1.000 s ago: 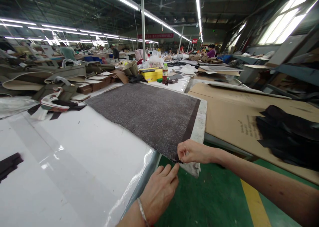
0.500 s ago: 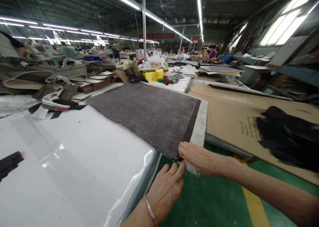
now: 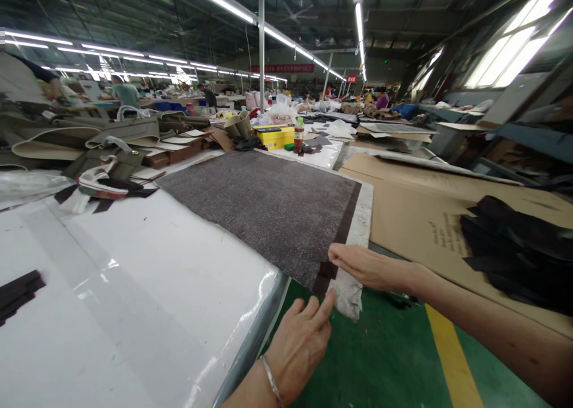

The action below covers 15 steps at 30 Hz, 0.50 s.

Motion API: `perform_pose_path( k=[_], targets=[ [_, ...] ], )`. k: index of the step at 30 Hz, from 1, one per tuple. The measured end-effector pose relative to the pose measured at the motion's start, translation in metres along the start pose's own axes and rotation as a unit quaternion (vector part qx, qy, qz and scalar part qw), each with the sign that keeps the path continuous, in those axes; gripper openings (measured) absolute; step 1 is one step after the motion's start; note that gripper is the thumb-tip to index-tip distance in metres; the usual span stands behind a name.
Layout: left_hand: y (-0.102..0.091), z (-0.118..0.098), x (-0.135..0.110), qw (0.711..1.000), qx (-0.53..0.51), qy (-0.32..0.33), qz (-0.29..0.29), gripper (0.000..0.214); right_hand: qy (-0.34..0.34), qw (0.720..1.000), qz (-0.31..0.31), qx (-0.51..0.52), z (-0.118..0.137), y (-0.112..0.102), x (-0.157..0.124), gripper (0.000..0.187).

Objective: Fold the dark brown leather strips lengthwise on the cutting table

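Note:
A large dark grey-brown speckled sheet (image 3: pixel 264 211) lies on a pale, worn board (image 3: pixel 364 214). Along its right edge runs a smooth dark brown strip (image 3: pixel 348 217). My right hand (image 3: pixel 362 264) is over this strip near the front corner, fingers pressed together; what they pinch, if anything, is hidden. Just in front of the fingers, a darker short section shows on the strip. My left hand (image 3: pixel 302 339), with a bracelet at the wrist, is by the sheet's front corner. Its fingers are slightly bent and apart, the index fingertip at the board's ragged corner, and it holds nothing.
A glossy white tabletop (image 3: pixel 134 300) is at left, with dark strips (image 3: pixel 20 294) and a tape dispenser (image 3: pixel 101 181). Cardboard (image 3: pixel 416 199) bearing black pieces (image 3: pixel 514 252) lies right. Behind the sheet stand a yellow box (image 3: pixel 274 138) and a bottle (image 3: pixel 298 136). Green floor shows below.
My right hand has moved up along the strip, away from the front corner, uncovering the strip's end and the board's ragged corner. My left hand has barely moved.

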<state>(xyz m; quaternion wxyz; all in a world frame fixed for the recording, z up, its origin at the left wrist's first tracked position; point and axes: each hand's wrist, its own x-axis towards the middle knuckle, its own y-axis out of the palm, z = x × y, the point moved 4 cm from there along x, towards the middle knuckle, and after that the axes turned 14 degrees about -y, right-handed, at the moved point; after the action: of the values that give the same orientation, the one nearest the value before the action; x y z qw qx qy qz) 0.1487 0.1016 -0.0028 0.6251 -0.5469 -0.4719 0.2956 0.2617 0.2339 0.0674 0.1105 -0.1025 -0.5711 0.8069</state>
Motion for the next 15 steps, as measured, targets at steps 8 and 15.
perform_pose_path(
  k=[8, 15],
  targets=[
    [-0.001, 0.010, -0.002, 0.997, -0.021, -0.056, 0.041, 0.013, 0.060, 0.986, -0.110, 0.114, -0.039, -0.014, -0.011, 0.029],
    [0.000, 0.013, -0.003, 0.996, -0.043, -0.065, 0.035, 0.017, 0.138, 0.882, -0.405, 0.197, -0.082, -0.147, -0.105, 0.027]
  ],
)
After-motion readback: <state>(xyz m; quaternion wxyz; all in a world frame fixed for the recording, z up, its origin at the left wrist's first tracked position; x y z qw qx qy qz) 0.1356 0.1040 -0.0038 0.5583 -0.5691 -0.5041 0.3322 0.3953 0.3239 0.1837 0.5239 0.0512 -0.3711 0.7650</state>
